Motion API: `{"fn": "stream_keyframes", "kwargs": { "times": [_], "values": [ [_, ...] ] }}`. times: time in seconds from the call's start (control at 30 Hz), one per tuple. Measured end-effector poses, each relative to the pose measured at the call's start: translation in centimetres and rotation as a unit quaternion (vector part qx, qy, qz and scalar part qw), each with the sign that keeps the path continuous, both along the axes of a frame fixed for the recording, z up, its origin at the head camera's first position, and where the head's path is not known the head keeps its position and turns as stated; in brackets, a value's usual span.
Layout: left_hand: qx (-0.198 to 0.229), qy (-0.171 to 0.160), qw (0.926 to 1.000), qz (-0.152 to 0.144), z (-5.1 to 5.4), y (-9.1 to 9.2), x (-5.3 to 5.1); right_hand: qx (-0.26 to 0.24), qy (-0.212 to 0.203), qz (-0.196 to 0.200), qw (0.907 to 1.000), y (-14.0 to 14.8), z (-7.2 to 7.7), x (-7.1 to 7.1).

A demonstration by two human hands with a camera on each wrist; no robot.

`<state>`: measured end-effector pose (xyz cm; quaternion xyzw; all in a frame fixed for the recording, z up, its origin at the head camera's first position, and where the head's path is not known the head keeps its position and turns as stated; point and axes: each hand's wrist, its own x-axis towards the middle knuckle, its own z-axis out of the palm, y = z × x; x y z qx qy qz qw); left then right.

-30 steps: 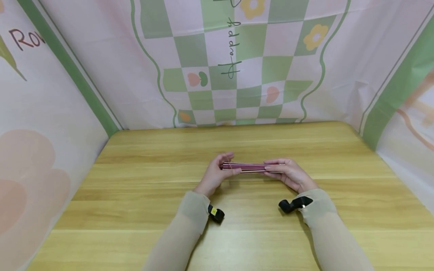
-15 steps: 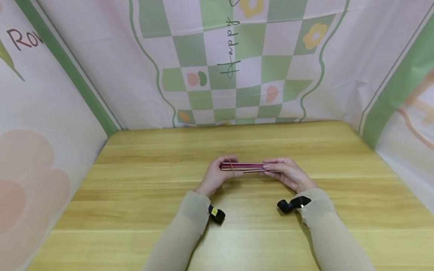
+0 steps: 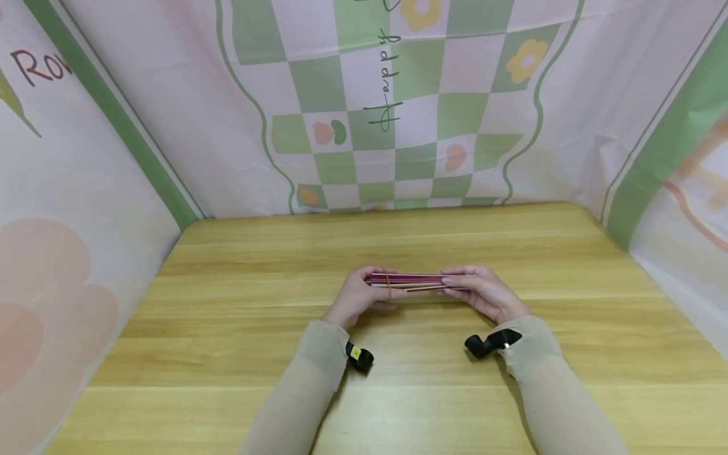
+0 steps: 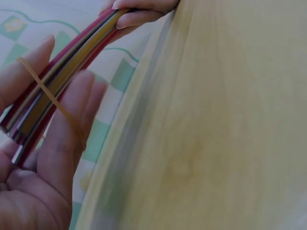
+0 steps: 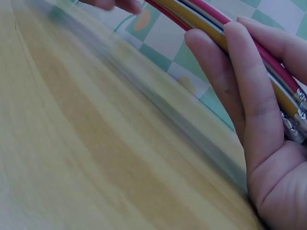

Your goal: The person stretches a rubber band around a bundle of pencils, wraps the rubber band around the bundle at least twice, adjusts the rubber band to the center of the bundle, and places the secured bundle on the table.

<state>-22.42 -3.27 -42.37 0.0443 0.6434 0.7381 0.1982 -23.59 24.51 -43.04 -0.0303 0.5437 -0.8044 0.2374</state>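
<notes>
A: Which parts come first, by size?

B: The far cloth [image 3: 372,170], green-checked, and the left cloth [image 3: 62,183]; then the wooden table [image 3: 227,284], with two beige sleeves [image 3: 301,382] entering from the near edge.

A: And the hands?

B: Well apart from each other, one at each end of the rods [image 3: 423,278]. The left hand [image 3: 349,297] curls about their left end; the right hand [image 3: 486,294] pinches their right end. The rods lie crosswise between them, over the middle of the table.

A: What has just changed?

B: The band [image 4: 44,88]. Its far side now sits closer to the rods than half a second ago, and the left fingers are drawn in. It crosses both rods and fingers; whether it fully encircles the rods cannot be told. By judgement, then, the rods are not held by the band alone.

A: Any writing?

B: Sideways on the far cloth, "Happy" [image 3: 387,79]; on the left cloth, "Ro" [image 3: 34,68] and a partial letter. No brand is legible on the rods.
</notes>
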Motion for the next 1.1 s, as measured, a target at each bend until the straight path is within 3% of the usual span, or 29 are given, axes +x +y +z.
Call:
{"fn": "stream_keyframes", "kwargs": {
  "times": [0.33,0.57,0.83,1.1],
  "values": [
    [0.056,-0.009,0.9977,-0.038,0.2,0.3,0.3,-0.058,-0.006,-0.006,0.9983,0.4,-0.1,0.2],
    [0.07,-0.01,0.9972,-0.026,-0.2,0.9,0.4,-0.072,-0.009,-0.014,0.9973,0.3,-0.1,0.3],
    [0.083,-0.025,0.9958,-0.03,-0.7,1.6,0.6,-0.071,0.021,-0.018,0.9971,-0.3,-0.2,0.2],
    [0.09,-0.038,0.9951,-0.011,-1.2,2.2,0.6,-0.091,0.03,-0.048,0.9942,-1.0,-0.5,0.1]
  ]
}}
